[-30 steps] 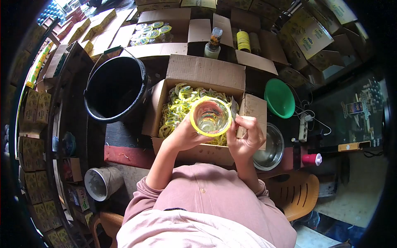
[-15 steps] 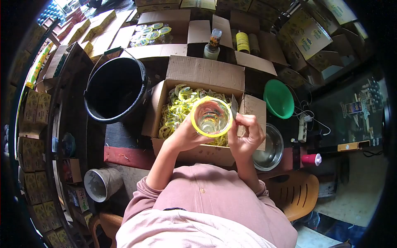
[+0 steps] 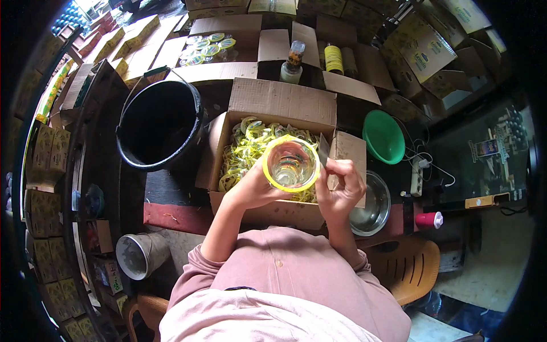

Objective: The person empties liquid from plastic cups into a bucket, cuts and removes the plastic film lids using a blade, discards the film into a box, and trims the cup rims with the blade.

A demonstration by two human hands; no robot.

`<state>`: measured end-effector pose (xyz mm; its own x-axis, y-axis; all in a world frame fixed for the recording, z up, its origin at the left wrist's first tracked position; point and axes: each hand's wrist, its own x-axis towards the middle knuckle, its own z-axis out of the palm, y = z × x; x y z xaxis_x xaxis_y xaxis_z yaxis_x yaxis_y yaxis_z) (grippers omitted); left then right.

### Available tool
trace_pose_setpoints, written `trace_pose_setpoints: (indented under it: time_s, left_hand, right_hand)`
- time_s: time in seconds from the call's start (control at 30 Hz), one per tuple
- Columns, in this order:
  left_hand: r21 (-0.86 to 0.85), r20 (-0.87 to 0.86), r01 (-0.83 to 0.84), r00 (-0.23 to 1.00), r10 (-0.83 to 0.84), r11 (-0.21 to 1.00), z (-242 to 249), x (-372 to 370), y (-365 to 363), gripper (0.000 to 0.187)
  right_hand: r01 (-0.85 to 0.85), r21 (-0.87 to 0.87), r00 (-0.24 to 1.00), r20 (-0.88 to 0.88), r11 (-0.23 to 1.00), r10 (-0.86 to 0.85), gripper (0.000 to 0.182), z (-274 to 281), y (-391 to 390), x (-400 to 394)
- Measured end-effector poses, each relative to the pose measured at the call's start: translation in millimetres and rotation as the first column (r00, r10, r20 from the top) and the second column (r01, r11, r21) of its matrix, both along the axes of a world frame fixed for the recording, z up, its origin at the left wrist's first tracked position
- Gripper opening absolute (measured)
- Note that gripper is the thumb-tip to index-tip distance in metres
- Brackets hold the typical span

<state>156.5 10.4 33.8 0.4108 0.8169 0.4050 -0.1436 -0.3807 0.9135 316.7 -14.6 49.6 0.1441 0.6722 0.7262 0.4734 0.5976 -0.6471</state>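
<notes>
Printed cartons (image 3: 43, 211) are standing stacked along the room's left edge, at nine o'clock on a dial centred on the held cup. At eight o'clock a gray bucket (image 3: 139, 255) is leaning with its mouth turned toward the view, and between nine and ten a black bucket (image 3: 159, 122) is sitting on the dark surface. Lidded cups (image 3: 208, 48) are lying in an open box at eleven. Next, yellow-edged plastic strips (image 3: 239, 154) are heaping up inside a cardboard box (image 3: 283, 97). Over that box the left hand (image 3: 250, 187) is curling its fingers around the side of a clear yellow-rimmed plastic cup (image 3: 292, 163), its mouth facing up to the view; some fingertips are hiding behind it. Just beside, at three o'clock, the right hand (image 3: 343, 179) is pinching a thin, flat blade-like piece (image 3: 323, 149) between thumb and forefinger, the other fingers folding in. A shiny basin (image 3: 373, 205) is resting at four, and a green bowl (image 3: 383, 137) is tilting between two and three.
</notes>
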Motion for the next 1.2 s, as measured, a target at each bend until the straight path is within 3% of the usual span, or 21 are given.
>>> trace_pose_setpoints:
  time_s: [0.23,0.33,0.43,0.5,0.6,0.63,0.73,0.87,1.2]
  left_hand:
    - [-0.004,-0.008,0.068,0.998,-0.068,0.998,3.3,1.5,-4.7,0.07]
    - [-0.088,0.205,0.063,0.978,-0.044,0.994,-1.6,6.8,-5.0,0.07]
    - [0.032,0.064,0.031,0.997,-0.033,0.999,-13.1,0.0,3.7,0.073]
    - [0.001,0.144,0.033,0.989,-0.032,0.999,-17.4,4.1,1.1,0.074]
    - [-0.199,0.278,-0.012,0.958,0.068,0.98,-13.8,13.1,-7.1,0.071]
    - [-0.115,0.283,-0.037,0.957,0.068,0.993,-21.7,13.8,-4.7,0.069]
    - [-0.111,0.225,-0.082,0.969,0.105,0.99,-19.8,10.7,-4.0,0.071]
    - [-0.056,0.288,-0.151,0.944,0.161,0.987,-15.3,19.5,-6.6,0.069]
    - [0.064,0.037,-0.266,0.964,0.264,0.962,-11.2,17.5,-9.4,0.07]
  right_hand:
    - [-0.069,-0.054,0.998,-0.015,0.996,0.068,0.014,-2.4,-1.2,2.5]
    - [-0.019,-0.036,0.997,-0.076,0.999,0.016,0.014,2.4,0.3,-0.5]
    - [0.02,-0.033,0.997,-0.07,0.999,-0.022,0.013,2.4,-2.7,-1.9]
    - [0.005,-0.028,1.0,-0.021,1.0,-0.006,0.013,3.4,-5.2,-3.7]
    - [0.03,-0.024,0.999,0.044,0.999,-0.029,0.014,5.1,-6.6,-6.8]
    - [0.043,-0.026,0.998,0.055,0.999,-0.041,0.015,3.9,-6.7,-6.7]
    - [0.082,-0.006,0.992,0.091,0.997,-0.082,0.015,4.3,-7.3,-8.4]
    - [0.129,0.06,0.978,0.158,0.99,-0.137,0.016,4.9,-8.4,-13.4]
    - [0.159,0.123,0.971,0.163,0.98,-0.178,0.017,4.4,-8.8,-10.7]
